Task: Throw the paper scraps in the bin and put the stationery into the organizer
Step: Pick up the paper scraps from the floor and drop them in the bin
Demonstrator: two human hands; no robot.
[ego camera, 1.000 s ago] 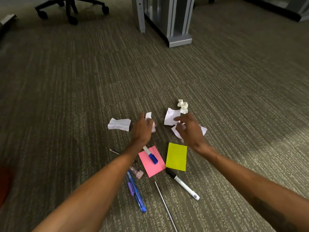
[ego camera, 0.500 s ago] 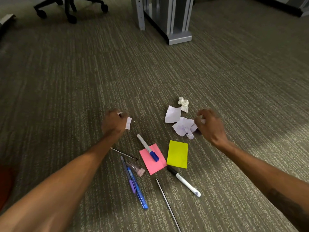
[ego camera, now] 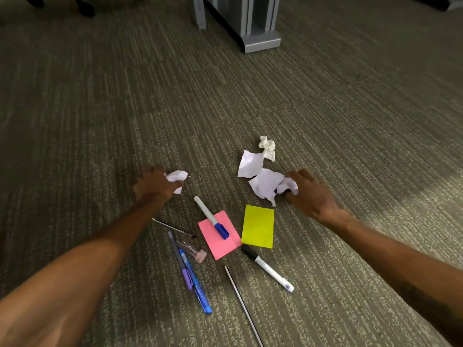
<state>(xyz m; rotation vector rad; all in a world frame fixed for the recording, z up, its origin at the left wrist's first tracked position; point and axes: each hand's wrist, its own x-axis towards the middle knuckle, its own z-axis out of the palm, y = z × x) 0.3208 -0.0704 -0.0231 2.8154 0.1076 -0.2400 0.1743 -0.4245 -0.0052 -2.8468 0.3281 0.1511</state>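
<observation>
L hand (ego camera: 155, 187) is closed round a small white scrap (ego camera: 177, 176), which sticks out past the knuckles on the far side, held just above the carpet floor (ego camera: 100, 108). R hand (ego camera: 312, 195) is low on the carpet w/ fingers curled, pinching the R edge of a crumpled sheet (ego camera: 265, 184); the rest of that sheet lies on the floor. Touching its far-L corner is a flat scrap (ego camera: 249, 163), and at that one's far corner a tight paper wad (ego camera: 268, 147). Stationery sits btwn the forearms, nearer the person: pink sticky note (ego camera: 223, 242) w/ a blue-cap marker (ego camera: 211, 217) lying diagonally over its far edge; yellow sticky note (ego camera: 258, 226) just R of it, edges apart; black-cap marker (ego camera: 266, 269) starting at the gap btwn the notes' near corners and running near-R. L of the pink note: thin pen (ego camera: 172, 227), clear tube w/ pink cap (ego camera: 191, 249), purple pen (ego camera: 181, 262) and blue pen (ego camera: 196, 285) side by side and touching. A thin dark stick (ego camera: 243, 304) runs toward the bottom edge of view. Open carpet all round the cluster, esp. far and R. Grey metal furniture base (ego camera: 260, 41) stands well apart at the top; chair castor (ego camera: 85, 8) at top L.
</observation>
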